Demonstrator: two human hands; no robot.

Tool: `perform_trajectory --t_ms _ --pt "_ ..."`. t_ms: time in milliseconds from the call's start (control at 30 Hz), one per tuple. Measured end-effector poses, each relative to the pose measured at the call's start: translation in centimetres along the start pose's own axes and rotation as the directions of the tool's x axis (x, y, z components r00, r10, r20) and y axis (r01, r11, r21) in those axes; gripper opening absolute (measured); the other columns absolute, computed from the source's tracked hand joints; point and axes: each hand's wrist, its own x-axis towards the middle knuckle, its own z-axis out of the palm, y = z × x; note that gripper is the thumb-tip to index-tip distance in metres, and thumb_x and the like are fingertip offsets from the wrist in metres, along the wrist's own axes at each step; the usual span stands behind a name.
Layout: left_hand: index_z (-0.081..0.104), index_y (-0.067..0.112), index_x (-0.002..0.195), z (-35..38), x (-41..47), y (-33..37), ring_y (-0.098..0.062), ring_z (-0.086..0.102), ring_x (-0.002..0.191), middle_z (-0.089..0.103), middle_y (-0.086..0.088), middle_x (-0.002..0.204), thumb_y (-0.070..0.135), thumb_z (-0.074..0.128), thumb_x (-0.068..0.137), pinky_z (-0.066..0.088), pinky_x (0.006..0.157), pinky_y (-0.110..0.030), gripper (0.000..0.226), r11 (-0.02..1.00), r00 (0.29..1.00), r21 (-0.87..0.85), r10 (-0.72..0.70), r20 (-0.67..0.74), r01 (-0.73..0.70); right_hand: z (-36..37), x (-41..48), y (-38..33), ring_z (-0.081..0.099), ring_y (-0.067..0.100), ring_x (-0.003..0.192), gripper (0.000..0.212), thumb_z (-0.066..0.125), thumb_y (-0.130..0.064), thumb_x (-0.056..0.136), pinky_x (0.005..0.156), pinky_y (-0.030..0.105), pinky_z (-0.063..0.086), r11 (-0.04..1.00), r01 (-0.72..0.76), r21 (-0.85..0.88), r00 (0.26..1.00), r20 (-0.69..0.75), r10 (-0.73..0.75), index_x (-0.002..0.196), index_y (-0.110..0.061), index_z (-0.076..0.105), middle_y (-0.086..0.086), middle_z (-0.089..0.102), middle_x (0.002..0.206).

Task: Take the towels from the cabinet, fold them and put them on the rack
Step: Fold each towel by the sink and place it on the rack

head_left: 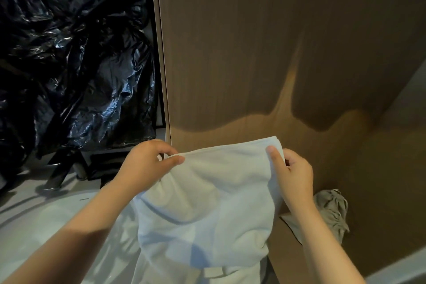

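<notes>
A white towel (207, 203) was pinched at its top corners by the left hand (147, 163) and right hand (292, 175), spread for folding.

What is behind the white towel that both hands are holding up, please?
A brown wooden panel rises behind the towel, and a grey cloth peeks out past the right hand. The towel covers the panel's lower part.

A single head-worn wide-angle camera looks forward and down from close before the brown cabinet panel (253, 53), with black plastic sheeting (69, 53) left of it.
</notes>
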Motion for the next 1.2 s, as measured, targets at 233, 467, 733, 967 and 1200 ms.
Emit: perform_trajectory --t_ms 233,467,733,967,1200 --pt "0.056 0.038 0.07 0.0 -0.1 -0.6 -0.007 0.058 0.068 0.055 0.013 0.063 0.048 0.068 0.082 0.048 0.064 -0.03 0.02 0.988 0.993 0.147 0.023 0.115 -0.04 -0.3 0.4 -2.0 0.063 0.001 0.08 0.008 0.061 -0.03 0.096 0.067 0.017 0.049 0.954 -0.115 0.278 0.993 0.012 0.117 0.089 -0.031 0.064 -0.02 0.066 0.081" --pt "0.048 0.04 0.079 0.4 -1.3 -1.4 -0.004 0.055 0.059 0.057 0.015 0.066 0.043 0.065 0.087 0.038 0.053 -0.023 0.019 0.99 0.994 0.107 0.082 0.075 -0.09 -2.7 0.9 -3.3 0.06 -0.003 0.108 0.021 0.062 -0.025 0.096 0.088 0.014 0.052 0.97 0.226 0.089 0.89 0.387 -0.243 0.111 -0.039 0.064 -0.027 0.065 0.109" --pt "0.055 0.038 0.079 0.5 -0.9 -1.2 -0.008 0.057 0.059 0.059 0.017 0.069 0.042 0.07 0.083 0.04 0.055 -0.022 0.016 0.995 0.994 0.051 0.082 0.079 -0.086 -4.9 2.4 -3.8 0.058 0.008 0.062 0.032 0.068 -0.055 0.083 0.051 0.023 0.045 0.878 0.37 -0.303 0.842 0.508 -0.18 0.065 -0.031 0.056 -0.012 0.06 0.064" --pt "0.068 0.039 0.07 0.3 -0.8 -0.4 0.005 0.06 0.067 0.064 0.029 0.077 0.044 0.079 0.075 0.041 0.059 -0.018 0.012 0.995 0.979 0.032 0.083 0.187 -0.091 -6.3 2.9 -4.5 0.061 0.005 0.064 0.024 0.077 -0.045 0.08 0.055 0.015 0.04 0.902 0.298 -0.312 0.925 0.328 -0.192 0.065 -0.032 0.063 -0.017 0.06 0.062" --pt "0.066 0.044 0.077 -0.3 -0.2 0.0 -0.003 0.06 0.066 0.064 0.027 0.074 0.048 0.076 0.075 0.05 0.059 -0.03 0.012 0.999 0.999 0.007 0.038 -0.031 -0.037 -5.9 2.8 -4.3 0.062 0.001 0.081 0.014 0.068 -0.034 0.089 0.066 0.012 0.044 0.96 0.144 -0.239 0.959 0.275 -0.075 0.101 -0.036 0.061 -0.019 0.065 0.088"
